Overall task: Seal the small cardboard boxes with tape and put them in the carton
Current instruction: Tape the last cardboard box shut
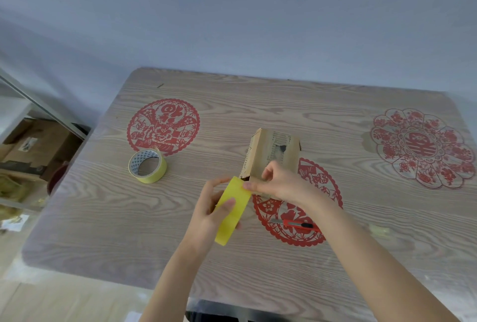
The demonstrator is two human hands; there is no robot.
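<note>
A small brown cardboard box (271, 152) lies on the wooden table (335, 120), its worn top facing up. My left hand (209, 214) grips a roll of yellow tape (232, 212) just in front of the box's near end. My right hand (280, 182) pinches the tape's free end at the top of the roll, right by the box's near edge. A second yellow tape roll (147, 165) lies flat on the table to the left. No carton shows on the table.
A red utility knife (299, 225) lies on the table under my right forearm. Red paper-cut decorations (163, 126) mark the tabletop. At the left, a shelf holds brown cartons (38, 146). A wall stands behind the table.
</note>
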